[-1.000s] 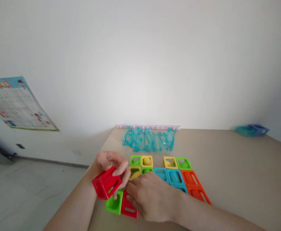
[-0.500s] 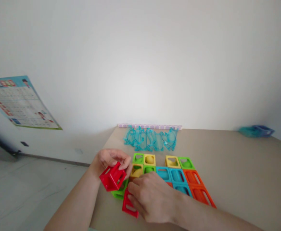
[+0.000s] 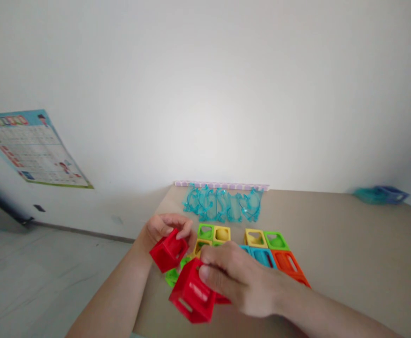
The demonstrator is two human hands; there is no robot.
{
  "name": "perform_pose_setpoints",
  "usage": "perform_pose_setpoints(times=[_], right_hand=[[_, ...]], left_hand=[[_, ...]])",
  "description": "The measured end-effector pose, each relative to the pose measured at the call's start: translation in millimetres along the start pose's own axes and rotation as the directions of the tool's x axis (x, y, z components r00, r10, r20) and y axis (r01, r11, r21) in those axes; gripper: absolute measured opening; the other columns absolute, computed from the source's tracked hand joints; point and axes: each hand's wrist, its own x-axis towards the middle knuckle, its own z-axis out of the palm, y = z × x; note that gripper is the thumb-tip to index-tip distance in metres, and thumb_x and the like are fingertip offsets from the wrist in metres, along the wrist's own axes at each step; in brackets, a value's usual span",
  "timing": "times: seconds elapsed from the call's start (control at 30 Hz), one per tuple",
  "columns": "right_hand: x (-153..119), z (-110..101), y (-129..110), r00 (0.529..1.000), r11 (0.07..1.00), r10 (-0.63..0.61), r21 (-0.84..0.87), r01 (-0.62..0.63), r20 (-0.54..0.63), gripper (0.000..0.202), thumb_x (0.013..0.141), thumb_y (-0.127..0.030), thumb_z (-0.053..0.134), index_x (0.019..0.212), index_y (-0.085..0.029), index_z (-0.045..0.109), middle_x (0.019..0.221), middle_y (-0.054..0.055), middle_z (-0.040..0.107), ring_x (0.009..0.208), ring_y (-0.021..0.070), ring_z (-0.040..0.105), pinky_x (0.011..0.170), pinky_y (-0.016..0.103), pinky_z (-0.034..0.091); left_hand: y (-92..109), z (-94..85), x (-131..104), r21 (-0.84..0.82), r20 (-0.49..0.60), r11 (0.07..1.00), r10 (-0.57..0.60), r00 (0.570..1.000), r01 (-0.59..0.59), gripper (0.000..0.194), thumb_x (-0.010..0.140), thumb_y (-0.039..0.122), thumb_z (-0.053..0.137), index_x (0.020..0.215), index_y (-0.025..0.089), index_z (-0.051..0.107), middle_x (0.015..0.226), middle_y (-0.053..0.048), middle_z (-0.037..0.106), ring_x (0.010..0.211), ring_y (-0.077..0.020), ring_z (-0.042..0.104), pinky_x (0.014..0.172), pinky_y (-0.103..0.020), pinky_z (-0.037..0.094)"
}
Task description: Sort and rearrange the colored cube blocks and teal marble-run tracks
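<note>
My left hand [image 3: 173, 229] is closed on a red hollow plastic block [image 3: 169, 250], held over the left part of the table. Lower and to the right, my right hand [image 3: 232, 277] pinches a second red block [image 3: 194, 292] with slots in its sides. Some more red shows under my right fingers; I cannot tell what it belongs to. Beneath and behind the hands lie green blocks [image 3: 206, 231], yellow blocks [image 3: 222, 233], blue blocks [image 3: 263, 257] and orange blocks [image 3: 287, 261], set side by side. My right hand and forearm hide part of them.
Clear teal track pieces [image 3: 223, 205] lie farther back. A patterned strip [image 3: 221, 185] runs along the wall. At the far right of the table [image 3: 349, 244] sit a blurred teal piece [image 3: 369, 195] and a dark blue block [image 3: 391, 195]. A poster [image 3: 36, 150] hangs at left.
My right hand has lifted the red block off the table, toward me. The red block in my left hand has tilted and shifted slightly right and up.
</note>
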Motion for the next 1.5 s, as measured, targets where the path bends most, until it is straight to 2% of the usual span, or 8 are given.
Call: perform_pose_setpoints(times=[0.17,0.37,0.5,0.63,0.9,1.0,1.27,1.5], right_hand=[[8.7,-23.5,12.7,0.942,0.865,0.178,0.502,-0.011,-0.285,0.035,0.096,-0.051,0.038,0.083,-0.020,0.047,0.068,-0.001,0.053,0.058,0.0112,0.050,0.048,0.020,0.039],[19.7,-29.3,40.7,0.849,0.815,0.264,0.577,0.057,-0.458,0.037,0.089,-0.056,0.047,0.083,-0.020,0.048,0.077,0.002,0.054,0.066,0.0149,0.056,0.046,0.022,0.048],[19.4,-26.0,52.3,0.779,0.883,0.218,0.458,0.099,-0.588,0.035,0.089,-0.055,0.050,0.082,-0.021,0.046,0.078,0.000,0.050,0.069,0.0142,0.052,0.051,0.024,0.051],[15.7,-24.4,59.2,0.750,0.979,0.105,0.201,0.039,-0.653,0.027,0.092,-0.045,0.051,0.082,-0.021,0.045,0.085,0.001,0.054,0.073,0.0136,0.052,0.059,0.025,0.048],[13.5,-22.9,57.9,0.810,0.963,-0.001,-0.218,-0.157,-0.587,0.015,0.091,-0.030,0.050,0.082,-0.020,0.044,0.079,0.002,0.052,0.069,0.0138,0.047,0.060,0.025,0.040],[13.3,-22.3,55.3,0.829,0.947,-0.016,-0.274,-0.166,-0.559,0.013,0.090,-0.028,0.050,0.081,-0.020,0.043,0.079,0.002,0.052,0.067,0.0137,0.047,0.061,0.026,0.039],[11.5,-20.5,53.6,0.784,0.927,0.061,-0.257,-0.274,-0.618,0.027,0.084,-0.032,0.056,0.105,-0.020,0.043,0.080,0.001,0.059,0.063,0.0149,0.052,0.057,0.026,0.038],[10.6,-21.9,50.5,0.772,0.931,-0.028,-0.298,-0.211,-0.635,0.026,0.088,-0.031,0.053,0.111,-0.020,0.046,0.101,0.008,0.060,0.087,0.0205,0.059,0.073,0.033,0.048]], left_hand=[[1.5,-6.1,15.8,-0.058,-0.173,0.937,0.329,0.928,-0.343,0.033,0.060,0.034,0.078,0.076,0.018,0.053,0.086,-0.008,0.066,0.072,-0.0236,0.065,0.060,-0.032,0.051],[-2.6,0.0,37.5,0.000,-0.453,0.873,0.435,0.778,-0.488,0.025,0.071,0.026,0.074,0.090,0.018,0.059,0.097,-0.007,0.071,0.086,-0.0225,0.068,0.073,-0.036,0.056],[-6.0,-1.9,43.4,0.052,-0.466,0.858,0.473,0.748,-0.511,0.027,0.072,0.028,0.075,0.093,0.019,0.060,0.092,-0.006,0.072,0.083,-0.0215,0.069,0.075,-0.036,0.055],[-7.0,-3.0,47.6,0.135,-0.531,0.822,0.532,0.660,-0.554,0.028,0.071,0.029,0.077,0.092,0.020,0.063,0.084,-0.003,0.073,0.074,-0.0183,0.068,0.069,-0.031,0.054],[-8.1,3.4,55.6,0.376,-0.549,0.748,0.655,0.518,-0.547,0.030,0.066,0.028,0.081,0.091,0.017,0.069,0.086,-0.002,0.069,0.072,-0.0136,0.063,0.066,-0.023,0.049],[-9.7,3.1,55.8,0.379,-0.546,0.750,0.654,0.524,-0.542,0.037,0.064,0.027,0.082,0.098,0.018,0.070,0.092,-0.004,0.070,0.079,-0.0154,0.064,0.071,-0.024,0.050],[-14.8,2.8,53.1,0.423,-0.447,0.813,0.571,0.688,-0.400,0.070,0.057,0.018,0.086,0.122,0.022,0.061,0.111,-0.009,0.069,0.095,-0.0242,0.065,0.086,-0.034,0.050],[-16.5,1.9,55.9,0.504,-0.483,0.778,0.614,0.624,-0.374,0.062,0.054,0.016,0.087,0.110,0.020,0.059,0.099,-0.005,0.070,0.084,-0.0196,0.066,0.076,-0.028,0.052]])
